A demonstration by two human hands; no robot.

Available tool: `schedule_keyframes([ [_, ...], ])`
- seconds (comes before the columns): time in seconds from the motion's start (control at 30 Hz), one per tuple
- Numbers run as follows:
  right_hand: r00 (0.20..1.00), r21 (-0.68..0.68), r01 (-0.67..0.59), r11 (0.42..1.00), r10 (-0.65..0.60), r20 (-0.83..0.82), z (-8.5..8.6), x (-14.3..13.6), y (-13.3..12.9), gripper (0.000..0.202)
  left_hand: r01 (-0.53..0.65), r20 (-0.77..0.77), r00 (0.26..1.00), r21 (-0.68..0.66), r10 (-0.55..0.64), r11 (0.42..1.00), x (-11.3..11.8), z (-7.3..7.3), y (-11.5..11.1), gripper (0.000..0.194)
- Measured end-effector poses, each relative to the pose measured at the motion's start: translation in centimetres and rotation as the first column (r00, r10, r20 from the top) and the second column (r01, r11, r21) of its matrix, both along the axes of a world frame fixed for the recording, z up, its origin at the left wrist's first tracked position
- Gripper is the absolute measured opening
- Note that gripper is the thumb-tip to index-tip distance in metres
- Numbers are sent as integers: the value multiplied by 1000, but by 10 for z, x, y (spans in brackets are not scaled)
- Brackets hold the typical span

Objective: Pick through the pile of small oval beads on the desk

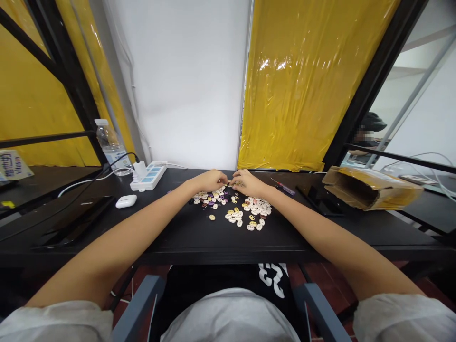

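Observation:
At the far side of the black table (199, 237), my left hand (213, 179) is closed, its fingertips pressed together over the back of a heap of small oval pieces (213, 198). These pieces look like buttons with holes, in white, yellow, purple and brown. My right hand (245, 182) faces it a short way off, with fingers bent down and drawn together among tan pieces. Whatever sits in either set of fingertips is too small and hidden to make out. Nearer me lie a mostly white pile (259, 206), a small yellow-and-white cluster (234, 216) and a lone yellow piece (212, 217).
On the left are a water bottle (113, 149), a power strip (149, 176) with a charger, a white earbud case (126, 201) and a dark tablet (76, 221). A screwdriver (285, 188), a black phone (318, 200) and an open cardboard box (370, 187) lie right.

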State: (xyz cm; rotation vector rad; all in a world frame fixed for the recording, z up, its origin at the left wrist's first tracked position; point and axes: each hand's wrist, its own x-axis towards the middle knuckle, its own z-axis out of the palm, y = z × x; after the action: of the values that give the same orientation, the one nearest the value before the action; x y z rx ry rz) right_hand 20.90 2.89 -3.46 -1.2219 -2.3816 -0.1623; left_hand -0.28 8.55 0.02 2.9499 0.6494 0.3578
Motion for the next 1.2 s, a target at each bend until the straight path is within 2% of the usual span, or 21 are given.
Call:
schedule_keyframes([
  [0.2, 1000, 19, -3, 1000, 4, -31, 0, -4, -1, 10, -2, 24, 1000, -8, 2, 1000, -1, -3, 1, 33],
  [0.43, 997, 44, 51, 998, -49, -58, 3, -6, -1, 10, 14, 26, 1000, 26, -15, 1000, 3, -5, -1, 21],
  [0.6, 986, 7, 90, 996, -88, -142, 6, -7, -1, 13, -45, 92, 995, 30, 42, 999, 4, -6, -4, 21],
  [0.97, 975, -50, 88, 995, -96, -199, 6, -6, 1, 18, -162, 269, 945, -105, 185, 981, 10, 1, -9, 33],
  [1.2, 969, -76, 86, 993, -101, -226, 8, -5, 0, 11, -157, 296, 924, -288, 244, 945, 11, -4, -5, 18],
])
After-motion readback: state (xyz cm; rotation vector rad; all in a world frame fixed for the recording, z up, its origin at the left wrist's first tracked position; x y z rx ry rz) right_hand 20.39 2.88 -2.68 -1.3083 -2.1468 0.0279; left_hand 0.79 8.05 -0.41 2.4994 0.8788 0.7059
